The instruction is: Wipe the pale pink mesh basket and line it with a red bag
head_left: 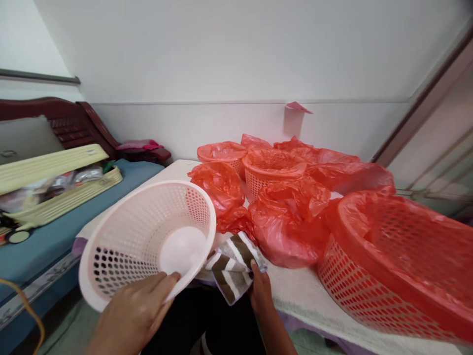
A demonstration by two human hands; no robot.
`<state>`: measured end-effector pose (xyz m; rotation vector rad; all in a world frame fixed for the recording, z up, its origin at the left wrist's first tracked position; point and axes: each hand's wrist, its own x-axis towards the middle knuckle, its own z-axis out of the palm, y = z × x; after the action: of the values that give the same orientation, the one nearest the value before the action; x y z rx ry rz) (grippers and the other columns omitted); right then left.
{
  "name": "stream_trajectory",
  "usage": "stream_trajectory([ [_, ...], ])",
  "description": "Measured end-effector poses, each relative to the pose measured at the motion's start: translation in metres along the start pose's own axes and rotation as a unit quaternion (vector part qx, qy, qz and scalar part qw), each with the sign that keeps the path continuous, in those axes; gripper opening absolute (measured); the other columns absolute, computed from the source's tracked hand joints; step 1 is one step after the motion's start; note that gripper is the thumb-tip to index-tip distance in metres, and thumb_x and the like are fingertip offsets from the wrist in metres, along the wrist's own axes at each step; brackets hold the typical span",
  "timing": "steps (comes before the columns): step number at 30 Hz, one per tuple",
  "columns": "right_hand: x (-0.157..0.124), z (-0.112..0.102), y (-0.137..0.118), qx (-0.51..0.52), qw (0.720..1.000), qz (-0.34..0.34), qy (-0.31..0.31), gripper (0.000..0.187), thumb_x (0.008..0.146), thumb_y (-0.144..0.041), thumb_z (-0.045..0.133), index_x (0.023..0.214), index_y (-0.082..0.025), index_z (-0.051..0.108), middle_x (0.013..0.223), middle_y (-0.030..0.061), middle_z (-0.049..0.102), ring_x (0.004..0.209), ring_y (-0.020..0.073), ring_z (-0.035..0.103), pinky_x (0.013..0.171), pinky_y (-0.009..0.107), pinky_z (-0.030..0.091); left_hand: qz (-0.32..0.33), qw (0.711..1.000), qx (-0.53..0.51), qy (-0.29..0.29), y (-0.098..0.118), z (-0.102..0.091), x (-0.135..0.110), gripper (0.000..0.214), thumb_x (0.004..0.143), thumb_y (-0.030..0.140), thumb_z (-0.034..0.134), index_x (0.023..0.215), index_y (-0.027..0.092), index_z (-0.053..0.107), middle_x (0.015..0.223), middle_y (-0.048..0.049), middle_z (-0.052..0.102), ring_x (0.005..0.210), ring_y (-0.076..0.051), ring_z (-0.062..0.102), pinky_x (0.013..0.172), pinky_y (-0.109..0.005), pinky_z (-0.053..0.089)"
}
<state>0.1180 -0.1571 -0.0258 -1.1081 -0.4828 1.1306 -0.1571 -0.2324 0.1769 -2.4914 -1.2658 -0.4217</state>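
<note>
My left hand (138, 308) grips the near rim of a white perforated plastic basket (125, 212), fingers over the rim. The basket is tilted with its opening facing me, and nothing lies on its bottom. In my right hand (260, 288) is a striped cloth (236, 266) in brown, white and grey, pinched between thumb and fingers. It hangs just right of the basket's rim, above the table's near edge. Behind the cloth lie red plastic bags (236, 222), and a bulging red bag (288, 231) sits to its right.
A large red-lined basket (380, 286) stands at the right front. Smaller red-lined baskets (258, 180) and more red bags stand toward the wall (236, 118). At left, a bed (74, 207) bears a cream open case (55, 170) with packets inside. A yellow cable (27, 305) hangs lower left.
</note>
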Motion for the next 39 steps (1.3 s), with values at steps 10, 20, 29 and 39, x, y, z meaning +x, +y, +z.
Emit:
stream_trajectory([
  [10, -0.003, 0.004, -0.009, 0.063, 0.988, 0.138, -0.011, 0.055, 0.054, -0.025, 0.08, 0.105, -0.014, 0.063, 0.09, 0.0046, 0.077, 0.087, 0.026, 0.073, 0.079, 0.036, 0.058, -0.035, 0.998, 0.014, -0.043, 0.008, -0.001, 0.014, 0.014, 0.091, 0.015, 0.048, 0.099, 0.026, 0.053, 0.077, 0.0041, 0.065, 0.065, -0.02, 0.07, 0.051, -0.034, 0.052],
  [20, -0.076, 0.045, -0.081, 0.04, 0.994, 0.07, -0.073, 0.018, 0.071, -0.034, 0.072, 0.082, -0.02, 0.069, 0.085, 0.0018, 0.075, 0.08, 0.0221, 0.071, 0.075, 0.033, 0.058, -0.09, 0.991, -0.071, -0.074, 0.03, 0.001, -0.008, 0.027, 0.079, 0.003, 0.05, 0.092, 0.026, 0.058, 0.084, 0.0011, 0.068, 0.074, -0.023, 0.071, 0.059, -0.037, 0.057],
  [29, -0.105, 0.071, -0.13, -0.03, 0.995, -0.059, -0.071, 0.059, 0.076, -0.044, 0.073, 0.128, -0.02, 0.062, 0.114, 0.0089, 0.072, 0.108, 0.0283, 0.066, 0.096, 0.041, 0.051, -0.071, 0.98, -0.082, -0.169, 0.067, 0.007, -0.004, 0.022, 0.083, 0.007, 0.055, 0.094, 0.023, 0.064, 0.091, -0.0015, 0.071, 0.081, -0.026, 0.069, 0.067, -0.041, 0.059],
  [39, -0.098, 0.041, -0.143, -0.197, 0.94, -0.203, -0.191, 0.047, 0.084, -0.054, 0.059, 0.113, -0.02, 0.073, 0.117, 0.0107, 0.07, 0.113, 0.0313, 0.062, 0.098, 0.04, 0.048, -0.028, 0.994, -0.027, -0.097, 0.075, 0.021, -0.009, 0.029, 0.077, 0.0, 0.054, 0.092, 0.022, 0.063, 0.085, -0.0011, 0.07, 0.075, -0.024, 0.068, 0.062, -0.035, 0.056],
])
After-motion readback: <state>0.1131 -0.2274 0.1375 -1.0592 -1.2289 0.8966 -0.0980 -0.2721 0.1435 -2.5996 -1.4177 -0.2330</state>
